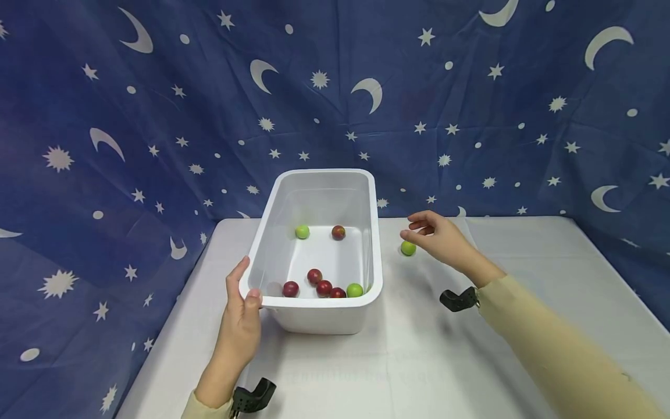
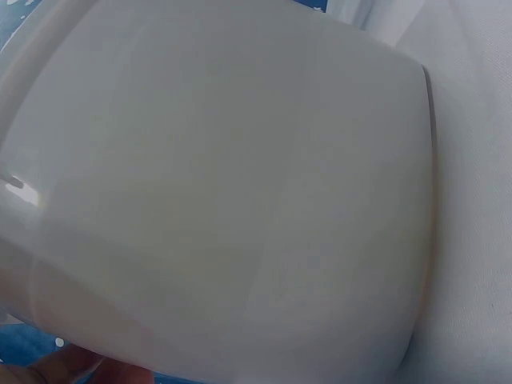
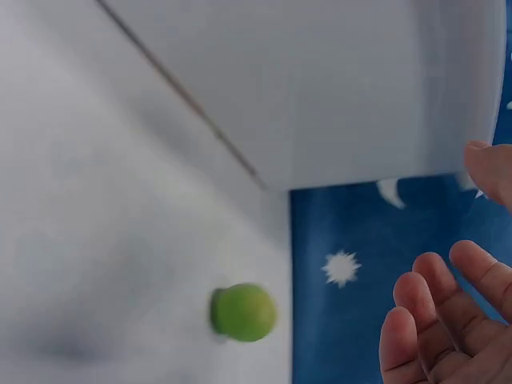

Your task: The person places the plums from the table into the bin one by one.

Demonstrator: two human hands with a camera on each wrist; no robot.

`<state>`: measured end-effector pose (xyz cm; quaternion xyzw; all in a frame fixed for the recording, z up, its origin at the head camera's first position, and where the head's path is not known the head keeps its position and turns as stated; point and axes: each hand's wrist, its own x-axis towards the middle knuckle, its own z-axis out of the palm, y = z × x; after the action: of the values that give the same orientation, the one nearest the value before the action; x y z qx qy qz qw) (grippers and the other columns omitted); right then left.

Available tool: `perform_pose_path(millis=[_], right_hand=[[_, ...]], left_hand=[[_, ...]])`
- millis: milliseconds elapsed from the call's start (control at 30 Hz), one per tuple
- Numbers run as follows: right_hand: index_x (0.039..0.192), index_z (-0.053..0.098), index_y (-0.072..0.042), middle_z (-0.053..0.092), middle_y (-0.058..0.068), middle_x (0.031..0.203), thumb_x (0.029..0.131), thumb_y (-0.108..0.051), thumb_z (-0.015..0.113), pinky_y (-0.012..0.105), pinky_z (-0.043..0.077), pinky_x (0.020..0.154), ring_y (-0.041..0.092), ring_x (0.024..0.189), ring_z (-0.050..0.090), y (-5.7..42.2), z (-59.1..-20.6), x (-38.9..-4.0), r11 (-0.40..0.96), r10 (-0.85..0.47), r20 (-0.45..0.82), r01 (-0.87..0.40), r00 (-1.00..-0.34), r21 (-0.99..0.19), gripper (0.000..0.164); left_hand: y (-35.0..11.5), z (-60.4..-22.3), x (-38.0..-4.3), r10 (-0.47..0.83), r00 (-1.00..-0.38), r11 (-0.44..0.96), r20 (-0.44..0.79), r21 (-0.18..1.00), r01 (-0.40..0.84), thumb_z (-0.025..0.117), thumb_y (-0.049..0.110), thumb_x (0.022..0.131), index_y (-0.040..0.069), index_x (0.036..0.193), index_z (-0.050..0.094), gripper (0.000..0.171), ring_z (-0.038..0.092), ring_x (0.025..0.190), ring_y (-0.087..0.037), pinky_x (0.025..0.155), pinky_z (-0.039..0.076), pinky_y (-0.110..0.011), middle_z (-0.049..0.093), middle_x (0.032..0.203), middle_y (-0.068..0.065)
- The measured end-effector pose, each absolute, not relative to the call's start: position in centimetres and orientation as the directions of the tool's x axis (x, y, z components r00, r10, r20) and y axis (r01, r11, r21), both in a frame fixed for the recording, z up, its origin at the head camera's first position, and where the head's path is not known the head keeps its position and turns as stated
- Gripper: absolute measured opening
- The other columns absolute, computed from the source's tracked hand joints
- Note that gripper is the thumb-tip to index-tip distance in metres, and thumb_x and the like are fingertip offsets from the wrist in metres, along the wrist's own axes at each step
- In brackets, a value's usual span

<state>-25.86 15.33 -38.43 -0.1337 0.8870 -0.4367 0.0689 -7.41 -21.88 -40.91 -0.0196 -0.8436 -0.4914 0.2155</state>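
Observation:
A deep white plastic bin point(image 1: 374, 233) stands on the table, holding several small dark red fruits point(image 1: 314, 276) and some green ones point(image 1: 302, 231). At its near left corner my left hand point(image 1: 242, 326) grips the rim, thumb on top and fingers along the outer side. The left wrist view is mostly the bin's outer wall point(image 2: 224, 192). Right of the bin, a round green fruit point(image 1: 408, 248) lies on the table. My right hand point(image 1: 442, 241) hovers just above it, fingers loosely bent and holding nothing. In the right wrist view, a gap separates the green fruit point(image 3: 247, 312) from the fingers point(image 3: 416, 300).
A white cloth point(image 1: 523, 279) covers the table. Behind it and on the left hangs a dark blue curtain point(image 1: 324, 128) with moons and stars, close to the bin's far end. Each wrist carries a black camera mount point(image 1: 459, 299).

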Motion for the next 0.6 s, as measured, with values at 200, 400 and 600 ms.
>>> perform_pose_path(millis=[200, 400, 600], right_hand=[[0.138, 0.047, -0.008, 0.052, 0.016, 0.132, 0.084, -0.053, 0.069, 0.044, 0.045, 0.090, 0.030, 0.113, 0.052, 15.9, -40.7, -26.5, 0.593, -0.295, -0.050, -0.142, -0.954, -0.793, 0.074], [0.148, 0.035, -0.009, 0.041, 0.022, 0.142, 0.082, -0.056, 0.069, 0.049, 0.043, 0.093, 0.037, 0.121, 0.046, 16.0, -42.3, -27.1, 0.605, -0.302, -0.125, -0.089, -0.945, -0.791, 0.088], [0.151, 0.029, -0.011, 0.037, 0.024, 0.145, 0.080, -0.058, 0.071, 0.052, 0.041, 0.097, 0.039, 0.128, 0.041, 15.6, -43.6, -27.6, 0.639, -0.287, -0.174, -0.053, -0.942, -0.768, 0.095]], left_hand=[[-22.0, -41.0, -7.5, -0.174, -0.906, 0.508, 0.385, 0.824, 0.253, 0.035, 0.024, 0.101, 0.027, 0.153, 0.021, 0.054, 0.045, 0.120, -0.040, 0.094, 0.036, -0.063, 0.037, 0.146, -0.021], [-22.0, -41.0, -7.5, -0.175, -0.907, 0.508, 0.383, 0.825, 0.250, 0.035, 0.024, 0.101, 0.027, 0.152, 0.021, 0.053, 0.046, 0.120, -0.039, 0.094, 0.036, -0.061, 0.038, 0.145, -0.021], [-22.0, -41.0, -7.5, -0.172, -0.908, 0.504, 0.382, 0.826, 0.252, 0.036, 0.023, 0.101, 0.027, 0.152, 0.021, 0.053, 0.046, 0.121, -0.038, 0.095, 0.036, -0.061, 0.037, 0.146, -0.020]])
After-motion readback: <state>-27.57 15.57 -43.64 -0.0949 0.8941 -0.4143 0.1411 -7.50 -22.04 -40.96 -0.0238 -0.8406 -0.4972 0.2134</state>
